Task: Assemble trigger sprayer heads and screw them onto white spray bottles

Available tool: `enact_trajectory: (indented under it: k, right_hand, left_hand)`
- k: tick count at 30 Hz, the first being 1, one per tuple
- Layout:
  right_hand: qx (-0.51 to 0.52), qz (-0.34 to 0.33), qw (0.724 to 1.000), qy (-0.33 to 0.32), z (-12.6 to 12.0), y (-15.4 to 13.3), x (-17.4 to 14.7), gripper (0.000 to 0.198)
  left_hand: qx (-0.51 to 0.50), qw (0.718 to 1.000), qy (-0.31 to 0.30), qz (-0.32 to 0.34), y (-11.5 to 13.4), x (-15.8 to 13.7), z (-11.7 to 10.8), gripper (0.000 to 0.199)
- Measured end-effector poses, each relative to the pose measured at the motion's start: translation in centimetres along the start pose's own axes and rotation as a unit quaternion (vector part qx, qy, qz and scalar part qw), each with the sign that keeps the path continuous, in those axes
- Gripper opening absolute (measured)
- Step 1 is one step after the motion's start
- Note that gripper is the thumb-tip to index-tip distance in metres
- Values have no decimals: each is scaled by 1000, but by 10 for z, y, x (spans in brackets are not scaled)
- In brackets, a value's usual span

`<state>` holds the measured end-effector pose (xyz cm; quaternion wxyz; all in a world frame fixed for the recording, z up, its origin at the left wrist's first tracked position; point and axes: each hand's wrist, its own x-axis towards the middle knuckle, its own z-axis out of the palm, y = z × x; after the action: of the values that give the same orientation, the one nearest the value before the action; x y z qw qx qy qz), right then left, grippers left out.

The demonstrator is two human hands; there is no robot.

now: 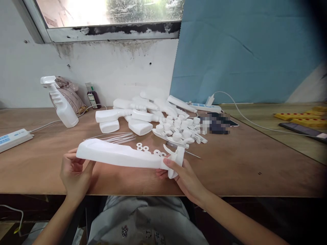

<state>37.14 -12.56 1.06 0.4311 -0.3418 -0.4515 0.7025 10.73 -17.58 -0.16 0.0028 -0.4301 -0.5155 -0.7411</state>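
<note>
Bottle of white plastic [120, 154]: lower centre of frame;
Left hand [76, 175]: holding its wide end [83, 149];
Right hand [187, 178]: gripping white trigger head [180, 156].

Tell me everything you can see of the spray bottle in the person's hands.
The spray bottle is glossy, opaque white, apparently plastic, with no label visible. Its body is broad at the base and narrows toward the neck, where a white trigger sprayer sits, its curved lever jutting out. It is held on its side, roughly level, over the brown tabletop. The left hand holds the base end, the right hand the neck and sprayer. Whether the sprayer is fastened cannot be told.
</note>
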Motion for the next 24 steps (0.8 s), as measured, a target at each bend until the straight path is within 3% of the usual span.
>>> enact_trajectory:
  k: [3, 7, 9, 14, 18, 24]
  right_hand:
    - [-7, -1, 1000, -3, -1, 1, 0, 29]
    - [-19, 1, 1000, -12, -1, 3, 0, 26]
    - [-28, 1, 1000, -12, -1, 3, 0, 26]
    - [-44, -17, 999, -7, -1, 3, 0, 27]
    - [-37, -24, 999, -6, 0, 3, -1, 28]
    - [-13, -27, 999, -10, -1, 4, -1, 36]
  left_hand:
    - [-23, 998, -31, -40, 0, 2, 0, 47]
    - [4, 999, -50, -11, 3, 3, -1, 75]
    - [27, 998, -61, 2, 3, 2, -2, 78]
    - [27, 994, -108, -23, 3, 0, -2, 53]
    - [1, 991, -133, -34, 4, 3, -3, 44]
    - [-120, 981, -144, -55, -4, 9, -10, 15]
